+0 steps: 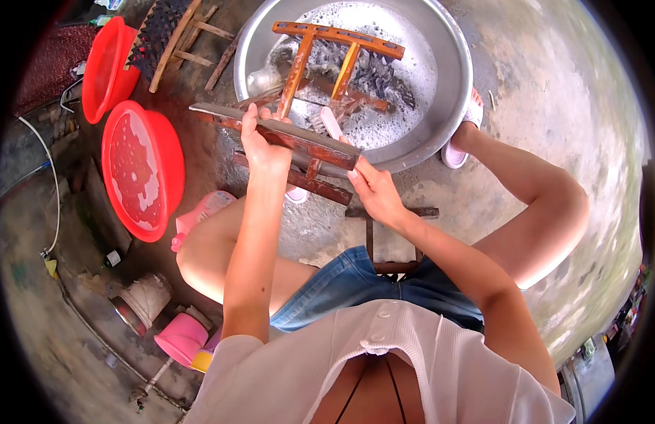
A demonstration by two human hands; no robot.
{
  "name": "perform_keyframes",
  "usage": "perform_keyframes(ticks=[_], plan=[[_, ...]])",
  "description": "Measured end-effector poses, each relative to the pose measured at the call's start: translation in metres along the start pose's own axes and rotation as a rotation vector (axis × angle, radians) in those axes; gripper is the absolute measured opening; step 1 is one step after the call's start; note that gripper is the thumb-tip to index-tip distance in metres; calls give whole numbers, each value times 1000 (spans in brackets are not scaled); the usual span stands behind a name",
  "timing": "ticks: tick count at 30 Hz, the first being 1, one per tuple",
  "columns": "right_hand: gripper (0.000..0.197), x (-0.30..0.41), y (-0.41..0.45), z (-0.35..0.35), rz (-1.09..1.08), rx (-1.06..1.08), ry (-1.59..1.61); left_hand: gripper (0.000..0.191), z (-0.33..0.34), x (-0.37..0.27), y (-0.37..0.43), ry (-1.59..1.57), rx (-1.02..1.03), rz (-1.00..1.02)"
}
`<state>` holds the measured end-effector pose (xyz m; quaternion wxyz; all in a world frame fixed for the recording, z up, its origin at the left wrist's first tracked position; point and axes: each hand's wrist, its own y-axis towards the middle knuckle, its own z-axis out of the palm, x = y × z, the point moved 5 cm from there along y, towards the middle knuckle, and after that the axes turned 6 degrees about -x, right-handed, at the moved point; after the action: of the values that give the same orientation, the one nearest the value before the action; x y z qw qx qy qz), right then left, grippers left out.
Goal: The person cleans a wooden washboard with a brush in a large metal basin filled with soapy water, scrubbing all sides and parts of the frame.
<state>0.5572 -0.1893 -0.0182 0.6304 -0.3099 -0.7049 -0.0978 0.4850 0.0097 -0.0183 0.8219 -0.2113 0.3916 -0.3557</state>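
Note:
A wet wooden stool frame (317,146) is tilted over a large metal basin (452,90), its far end in foamy water (412,114). Dark woven strapping (383,79) hangs under its far rail, partly sunk in the suds. My left hand (269,152) is wrapped around the near wooden bar from the left. In my right hand (378,188) is a scrub brush (332,123) with a pale pink handle. Its bristles point left, close to the stool's inner side; whether they touch the wood is hidden. The near bar covers part of the brush's grip.
Two red plastic basins (176,169) are at the left, the nearer holding water. Behind them lies another wooden frame with dark webbing (158,42). A pink bottle (203,212) sits by my left knee. Farther down-left are a pink bucket (182,339) and a hose (102,342).

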Motion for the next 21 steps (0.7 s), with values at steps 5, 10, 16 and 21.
perform_keyframes(ticks=[5,10,16,21], plan=[[42,-14,30,1,380,-51,-60,34,5,-3,-11,-108,-238,93],[41,-18,-2,18,159,-270,228,34,24,18,-22,-131,-251,100],[46,0,-3,-105,227,-556,318,29,48,52,-39,-179,-9,-143],[52,57,5,-150,160,-409,-234,37,38,77,-69,70,-68,-118]])
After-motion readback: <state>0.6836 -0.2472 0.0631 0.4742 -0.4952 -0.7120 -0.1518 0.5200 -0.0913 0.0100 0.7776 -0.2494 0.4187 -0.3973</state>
